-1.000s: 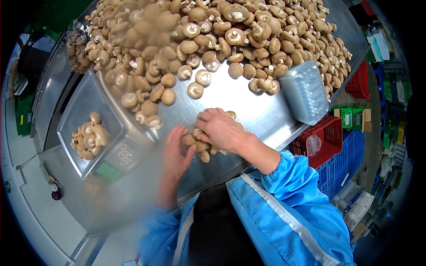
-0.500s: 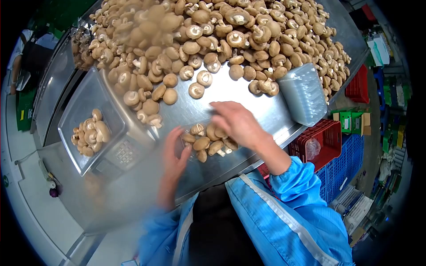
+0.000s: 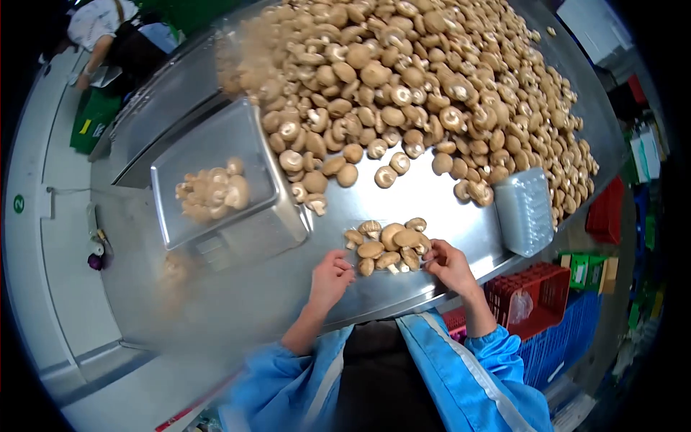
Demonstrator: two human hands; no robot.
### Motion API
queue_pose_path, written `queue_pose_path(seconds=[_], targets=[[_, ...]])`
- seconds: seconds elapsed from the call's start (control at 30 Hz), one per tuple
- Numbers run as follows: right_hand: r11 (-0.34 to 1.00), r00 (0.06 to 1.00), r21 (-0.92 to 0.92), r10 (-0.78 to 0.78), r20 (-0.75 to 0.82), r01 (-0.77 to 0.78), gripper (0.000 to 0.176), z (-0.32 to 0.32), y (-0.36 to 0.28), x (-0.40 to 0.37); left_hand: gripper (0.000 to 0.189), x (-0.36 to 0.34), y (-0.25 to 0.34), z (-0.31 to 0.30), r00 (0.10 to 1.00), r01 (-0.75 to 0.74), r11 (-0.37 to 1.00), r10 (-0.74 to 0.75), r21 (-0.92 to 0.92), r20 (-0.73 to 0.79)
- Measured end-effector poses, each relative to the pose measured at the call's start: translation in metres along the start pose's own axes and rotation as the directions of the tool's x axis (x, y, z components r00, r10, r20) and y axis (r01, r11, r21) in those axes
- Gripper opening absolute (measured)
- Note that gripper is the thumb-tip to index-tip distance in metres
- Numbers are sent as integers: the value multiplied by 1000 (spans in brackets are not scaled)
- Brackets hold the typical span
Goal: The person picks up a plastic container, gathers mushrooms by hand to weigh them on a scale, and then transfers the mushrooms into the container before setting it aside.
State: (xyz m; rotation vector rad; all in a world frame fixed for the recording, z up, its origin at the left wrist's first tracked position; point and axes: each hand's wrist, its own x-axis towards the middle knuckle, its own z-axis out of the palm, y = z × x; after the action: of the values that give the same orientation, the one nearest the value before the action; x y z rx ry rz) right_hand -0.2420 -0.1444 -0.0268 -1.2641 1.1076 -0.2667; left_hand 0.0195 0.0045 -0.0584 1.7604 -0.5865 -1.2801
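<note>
A small clear tray (image 3: 358, 253) packed with brown mushrooms (image 3: 391, 246) sits on the steel table (image 3: 432, 198) near its front edge. My left hand (image 3: 330, 279) grips the tray's left end with curled fingers. At the tray's right end, my right hand (image 3: 450, 264) pinches the rim. Both sleeves are blue. A large heap of loose mushrooms (image 3: 432, 79) covers the far half of the table, just beyond the tray.
A scale (image 3: 245, 230) at the left carries a steel pan (image 3: 180, 209) with several mushrooms. A stack of clear trays (image 3: 525, 212) lies at the right edge. Red crate (image 3: 533, 299) and blue crates (image 3: 568, 345) stand below. Another person (image 3: 108, 29) works at the far left.
My right hand came off the mushrooms and moved to the tray's right end. My left hand stayed at the left end. The view tilted, so everything shifted right and down.
</note>
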Motion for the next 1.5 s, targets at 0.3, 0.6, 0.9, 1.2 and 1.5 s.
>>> queue_pose_path(seconds=[0.3,0.6,0.9,1.2,1.5], targets=[[978,999,203,51,-6,-49,23,29,-21,-3,26,-9,22,-20,996,83,984,-81,-160,23],[977,991,210,-66,113,41,34,75,-66,-19,27,-40,64,-130,988,-150,957,137,-248,-69],[958,993,274,-101,54,82,35,127,-92,-21,43,22,66,-321,653,-191,877,448,440,-610],[956,995,274,-97,-30,101,35,160,-115,-29,16,51,114,-325,938,16,980,54,198,-344],[964,995,244,-95,-35,101,34,176,-126,-24,14,39,96,-346,994,-101,822,99,-560,-35]])
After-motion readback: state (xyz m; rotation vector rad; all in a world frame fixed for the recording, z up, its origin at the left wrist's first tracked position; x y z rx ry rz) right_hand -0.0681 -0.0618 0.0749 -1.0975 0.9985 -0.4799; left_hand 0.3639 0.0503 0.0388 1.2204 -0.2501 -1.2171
